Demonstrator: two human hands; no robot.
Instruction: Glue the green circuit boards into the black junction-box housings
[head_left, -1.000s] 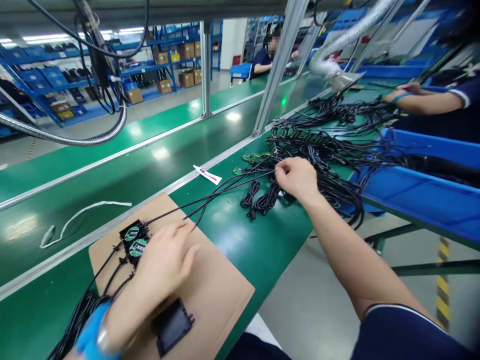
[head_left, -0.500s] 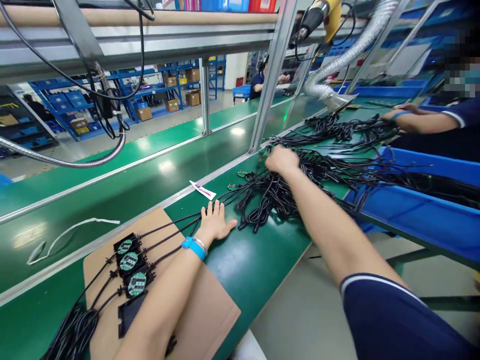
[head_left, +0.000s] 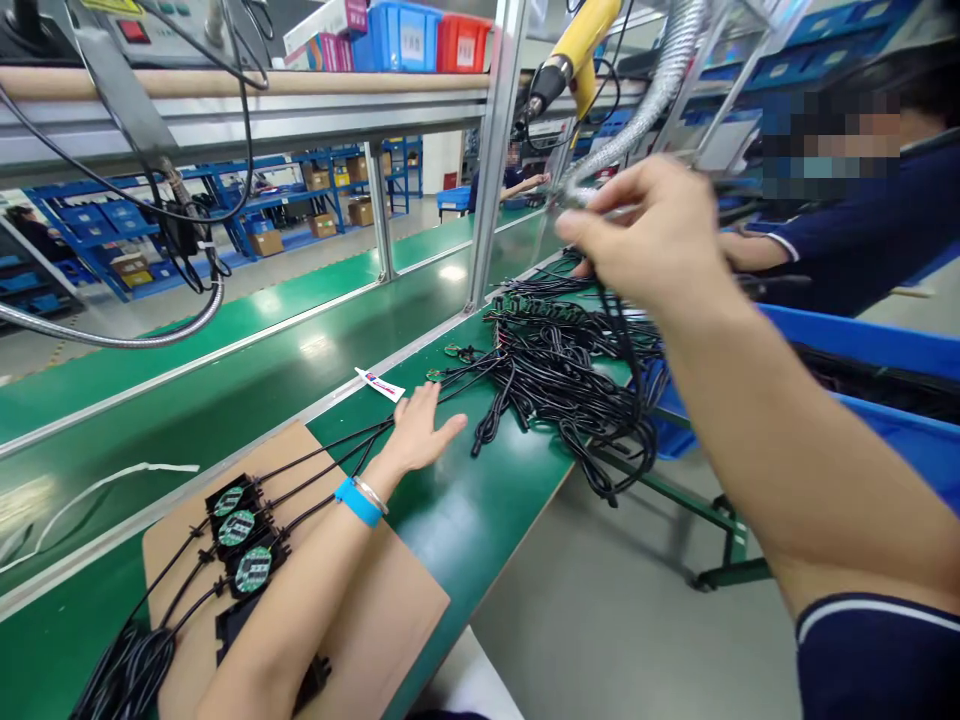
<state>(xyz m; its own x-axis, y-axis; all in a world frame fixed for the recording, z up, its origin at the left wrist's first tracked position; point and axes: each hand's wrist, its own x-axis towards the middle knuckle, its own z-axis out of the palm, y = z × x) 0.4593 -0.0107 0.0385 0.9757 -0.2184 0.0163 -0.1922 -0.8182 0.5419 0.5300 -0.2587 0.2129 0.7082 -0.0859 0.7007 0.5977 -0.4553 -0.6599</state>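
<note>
My left hand [head_left: 418, 430], fingers spread, is beside the thin black cables that run to the housings, at the edge of the cable pile [head_left: 547, 370]. My right hand [head_left: 652, 235] is raised above the bench with its fingers closed on a black cable [head_left: 626, 340]. That cable hangs down and its lower loops reach past the bench edge. Three black housings with round green circuit boards [head_left: 253, 568] lie on a cardboard sheet [head_left: 390, 600]. Another black housing is partly hidden under my left forearm.
A small white tube [head_left: 380, 384] lies by the rail. Blue bins [head_left: 885, 350] with cables stand at the right. A yellow heat gun [head_left: 574, 60] and a silver duct [head_left: 652, 110] hang above. A co-worker [head_left: 862, 220] sits close on the right.
My right hand has risen from the pile toward me and to the right, drawing up a black cable. My left hand has stayed near the same cables. The view has shifted.
</note>
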